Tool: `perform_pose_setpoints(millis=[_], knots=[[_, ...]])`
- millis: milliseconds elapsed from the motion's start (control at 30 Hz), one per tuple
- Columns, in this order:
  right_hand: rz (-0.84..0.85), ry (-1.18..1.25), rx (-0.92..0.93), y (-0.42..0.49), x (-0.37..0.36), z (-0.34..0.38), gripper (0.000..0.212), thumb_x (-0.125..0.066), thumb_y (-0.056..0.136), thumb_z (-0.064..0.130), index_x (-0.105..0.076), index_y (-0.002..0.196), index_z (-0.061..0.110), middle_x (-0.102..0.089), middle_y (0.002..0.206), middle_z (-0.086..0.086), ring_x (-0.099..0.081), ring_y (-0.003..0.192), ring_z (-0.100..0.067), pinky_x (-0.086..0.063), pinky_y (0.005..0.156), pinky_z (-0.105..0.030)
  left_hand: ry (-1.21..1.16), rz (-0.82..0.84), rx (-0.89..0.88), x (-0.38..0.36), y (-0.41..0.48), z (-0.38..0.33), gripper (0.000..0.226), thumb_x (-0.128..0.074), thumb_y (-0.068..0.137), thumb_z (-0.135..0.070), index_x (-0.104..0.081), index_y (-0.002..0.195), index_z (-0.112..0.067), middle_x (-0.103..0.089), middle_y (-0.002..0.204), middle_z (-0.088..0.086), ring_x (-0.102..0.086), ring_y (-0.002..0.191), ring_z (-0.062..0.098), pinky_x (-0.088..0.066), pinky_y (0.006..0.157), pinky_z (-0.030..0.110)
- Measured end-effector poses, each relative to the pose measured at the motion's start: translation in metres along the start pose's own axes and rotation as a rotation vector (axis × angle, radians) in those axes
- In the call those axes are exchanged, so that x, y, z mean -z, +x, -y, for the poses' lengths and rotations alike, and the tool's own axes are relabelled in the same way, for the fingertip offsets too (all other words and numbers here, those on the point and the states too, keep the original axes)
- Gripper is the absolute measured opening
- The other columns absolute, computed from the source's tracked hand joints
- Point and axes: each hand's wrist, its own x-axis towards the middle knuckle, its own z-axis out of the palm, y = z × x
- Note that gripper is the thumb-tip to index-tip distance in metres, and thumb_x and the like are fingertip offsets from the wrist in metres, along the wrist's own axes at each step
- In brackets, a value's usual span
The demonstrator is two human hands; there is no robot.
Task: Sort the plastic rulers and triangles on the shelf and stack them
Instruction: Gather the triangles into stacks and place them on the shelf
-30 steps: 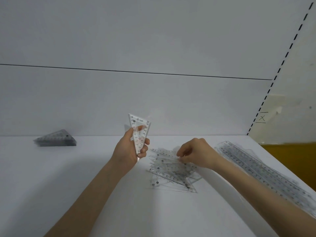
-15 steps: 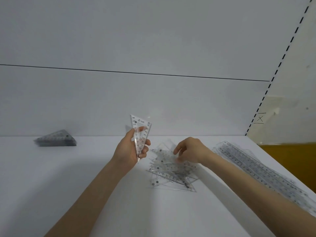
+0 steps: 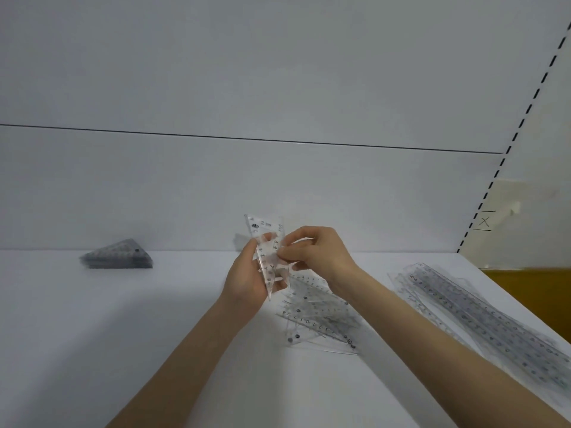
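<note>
The shelf runs white and broad, with open room across the whole left and front. Its back meets the rear panel along a straight line, and its right edge slants down beside a yellow-brown surface.

The left hand is raised above the shelf, fingers curled round a clear triangle that stands nearly upright, its wide side up and its point down by the palm. The right hand is right against it, thumb and forefinger pinched narrow on the triangle's right edge and the other fingers curled under. A clear edge shows just below those fingers; whether that is a 2nd triangle cannot be told.

Here is the change: half a second ago the right hand was down on the loose pile, fingers among the pieces. It has lifted clear and crossed to the left hand. The left hand has kept its hold and barely shifted.

On the shelf, 3 groups lie apart. The loose pile of clear triangles sits just under and right of the hands, criss-crossed and untidy. The rulers lie in a long overlapping bundle along the right edge. A neat stack of triangles rests well off to the left, near the rear panel.
</note>
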Motion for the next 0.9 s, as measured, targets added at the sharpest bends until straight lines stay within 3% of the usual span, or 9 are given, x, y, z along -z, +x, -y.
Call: perform_pose_setpoints(millis=[200, 333, 433, 533, 633, 733, 800, 900], knots=[[-0.097, -0.091, 0.034, 0.001, -0.014, -0.011, 0.010, -0.078, 0.076, 0.015, -0.071, 0.075, 0.009, -0.066, 0.068, 0.002, -0.061, 0.061, -0.004, -0.046, 0.058, -0.019, -0.004, 0.024, -0.006, 0.002, 0.003, 0.002, 0.026, -0.039, 0.097, -0.037, -0.058, 0.111, -0.026, -0.067, 0.098, 0.012, -0.060, 0.070, 0.026, -0.053, 0.061, 0.035], [-0.149, -0.284, 0.102, 0.004, -0.016, -0.016, 0.018, -0.082, 0.071, 0.028, -0.068, 0.071, 0.017, -0.066, 0.072, 0.005, -0.054, 0.056, -0.002, -0.042, 0.058, -0.024, 0.006, 0.033, -0.037, -0.001, 0.001, 0.001, 0.021, -0.036, 0.098, -0.032, -0.055, 0.103, -0.024, -0.062, 0.076, 0.008, -0.048, 0.050, 0.018, -0.036, 0.045, 0.023], [-0.142, -0.391, 0.151, 0.005, -0.014, -0.017, 0.025, -0.083, 0.068, 0.035, -0.063, 0.070, 0.021, -0.062, 0.074, 0.008, -0.050, 0.057, -0.006, -0.043, 0.060, -0.029, 0.085, 0.017, -0.054, 0.001, 0.004, 0.002, 0.021, -0.033, 0.099, -0.029, -0.052, 0.105, -0.023, -0.049, 0.063, 0.004, -0.037, 0.041, 0.014, -0.025, 0.042, 0.019], [-0.073, -0.377, 0.181, 0.004, 0.000, -0.012, 0.027, -0.081, 0.072, 0.040, -0.068, 0.075, 0.016, -0.065, 0.069, 0.006, -0.052, 0.056, -0.004, -0.042, 0.055, -0.018, 0.101, 0.024, -0.041, 0.003, 0.004, 0.002, 0.021, -0.035, 0.097, -0.031, -0.054, 0.102, -0.024, -0.045, 0.066, 0.006, -0.033, 0.041, 0.013, -0.023, 0.041, 0.019], [-0.116, -0.369, 0.221, 0.009, 0.035, -0.004, 0.022, -0.071, 0.085, 0.032, -0.073, 0.081, 0.010, -0.070, 0.073, -0.003, -0.058, 0.059, -0.006, -0.044, 0.055, -0.012, 0.078, 0.025, -0.033, 0.005, 0.004, 0.000, 0.024, -0.036, 0.096, -0.035, -0.056, 0.100, -0.024, -0.049, 0.063, 0.009, -0.035, 0.041, 0.014, -0.025, 0.041, 0.019], [-0.019, -0.612, 0.154, 0.015, 0.073, -0.015, 0.014, -0.069, 0.086, 0.025, -0.075, 0.083, 0.012, -0.072, 0.078, -0.003, -0.062, 0.067, -0.010, -0.049, 0.064, -0.023, 0.062, 0.029, -0.025, 0.008, 0.006, -0.002, 0.023, -0.036, 0.097, -0.034, -0.056, 0.101, -0.024, -0.051, 0.064, 0.010, -0.039, 0.042, 0.015, -0.028, 0.041, 0.019], [0.120, -0.818, 0.081, 0.014, 0.085, -0.028, 0.016, -0.071, 0.084, 0.031, -0.076, 0.085, 0.017, -0.074, 0.082, 0.003, -0.065, 0.076, -0.013, -0.051, 0.072, -0.029, 0.080, 0.015, -0.032, 0.009, 0.007, -0.002, 0.021, -0.035, 0.098, -0.028, -0.056, 0.101, -0.023, -0.054, 0.064, 0.011, -0.041, 0.042, 0.016, -0.030, 0.040, 0.018], [0.231, -0.886, 0.071, 0.006, 0.080, -0.045, 0.029, -0.071, 0.079, 0.047, -0.076, 0.091, 0.022, -0.073, 0.090, 0.008, -0.065, 0.083, -0.007, -0.053, 0.081, -0.028, 0.099, 0.005, -0.039, 0.009, 0.007, -0.001, 0.020, -0.035, 0.099, -0.024, -0.055, 0.102, -0.022, -0.055, 0.065, 0.013, -0.043, 0.043, 0.017, -0.030, 0.041, 0.019]])
